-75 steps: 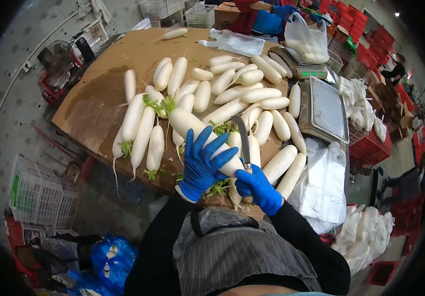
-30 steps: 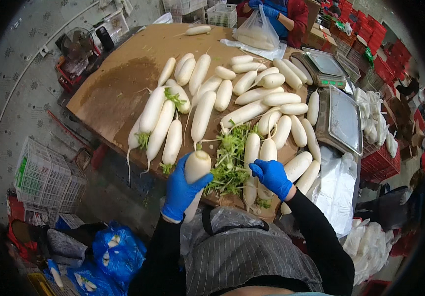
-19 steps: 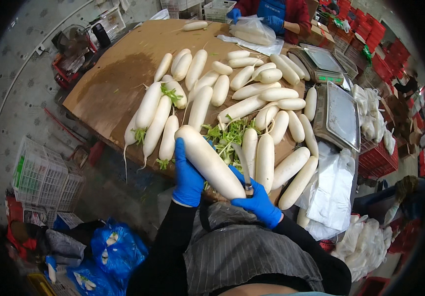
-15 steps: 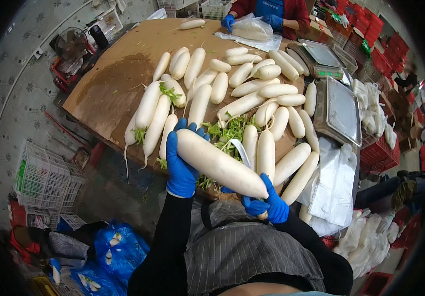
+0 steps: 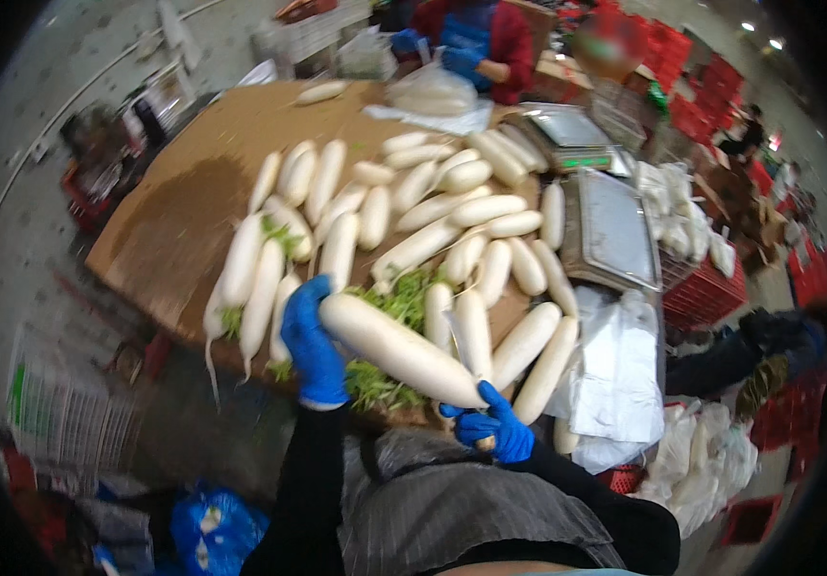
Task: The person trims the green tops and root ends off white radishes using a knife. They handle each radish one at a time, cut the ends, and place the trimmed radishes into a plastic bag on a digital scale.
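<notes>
A large white daikon radish (image 5: 404,353) slants across in front of me, above the near table edge. My left hand (image 5: 314,341), in a blue glove, is closed around its upper left end. My right hand (image 5: 496,429), also blue-gloved, is at the lower right end, its thumb against the radish. That hand is closed on a knife; the handle's pale end shows below the fingers, and part of the thin blade (image 5: 453,328) shows beyond the radish. Cut green leaves (image 5: 385,386) lie beneath. Many other daikon radishes (image 5: 415,252) cover the table.
Two scales (image 5: 609,226) stand along the table's right side, with a stack of clear plastic bags (image 5: 615,370) nearer me. Across the table a person in blue gloves handles a bagged radish (image 5: 433,93). White crates (image 5: 63,403) and blue bags (image 5: 214,528) are on the floor at left.
The view has shifted, so the table and its contents appear further left. Both hands still hold the daikon radish and the knife; the blade shows less now.
</notes>
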